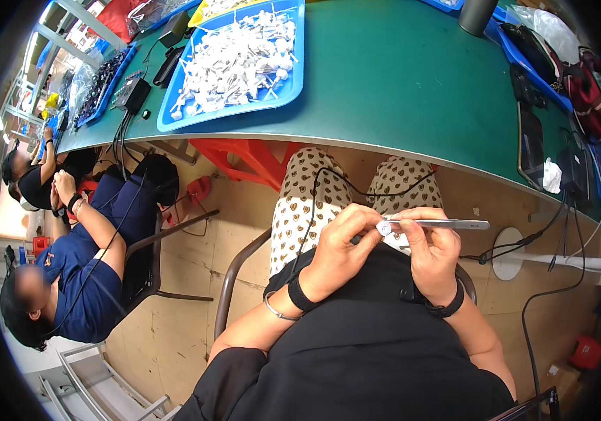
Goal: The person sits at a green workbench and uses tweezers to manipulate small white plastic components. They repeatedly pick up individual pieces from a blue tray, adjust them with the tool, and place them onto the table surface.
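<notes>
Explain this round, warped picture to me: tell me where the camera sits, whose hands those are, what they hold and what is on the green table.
There is no machine here, only a person working with bare hands. The one picture comes from a wide fisheye camera on that person's head, looking down, so straight edges bend and the corners go dark. The person sits on a chair, pulled back from a green table, hands over the lap. The left hand pinches a small white part. The right hand holds metal tweezers with their tip at that part. On the table lies a blue tray heaped with small white pieces, with more trays, black cables and bags along the edges. At the left sits another person in dark blue, a co-worker, hands raised.
</notes>
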A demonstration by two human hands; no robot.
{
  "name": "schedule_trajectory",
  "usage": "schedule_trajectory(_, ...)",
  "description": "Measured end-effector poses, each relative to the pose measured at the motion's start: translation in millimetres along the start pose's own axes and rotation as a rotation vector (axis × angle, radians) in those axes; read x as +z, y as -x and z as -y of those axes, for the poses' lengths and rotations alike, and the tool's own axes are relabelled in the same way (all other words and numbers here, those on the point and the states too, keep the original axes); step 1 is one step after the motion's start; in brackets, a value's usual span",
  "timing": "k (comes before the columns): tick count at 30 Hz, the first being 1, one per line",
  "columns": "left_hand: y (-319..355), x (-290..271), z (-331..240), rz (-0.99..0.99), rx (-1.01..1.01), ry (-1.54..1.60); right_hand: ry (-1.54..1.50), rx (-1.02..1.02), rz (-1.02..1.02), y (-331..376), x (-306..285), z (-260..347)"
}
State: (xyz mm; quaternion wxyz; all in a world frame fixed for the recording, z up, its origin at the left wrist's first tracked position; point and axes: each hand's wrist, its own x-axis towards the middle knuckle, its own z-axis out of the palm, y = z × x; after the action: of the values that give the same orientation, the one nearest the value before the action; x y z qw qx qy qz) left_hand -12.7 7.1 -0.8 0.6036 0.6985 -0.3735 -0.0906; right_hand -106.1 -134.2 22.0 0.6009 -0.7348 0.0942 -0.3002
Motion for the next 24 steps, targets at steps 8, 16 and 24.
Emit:
schedule_trajectory(8, 0.7, -0.3, 2.4, 0.001, 0.008, -0.003, -0.010, -0.001, 0.005, -1.0, 0.9, 1.3)
schedule_trajectory(16, 1.1, 0.1, 3.5, -0.005, 0.015, 0.005, 0.025, -0.021, 0.027, -1.4, -0.4, 1.0)
schedule_trajectory(24, 1.4, -0.1, 3.5, -0.010, 0.016, -0.001, 0.034, -0.030, 0.039, -2.2, -0.5, 2.4)
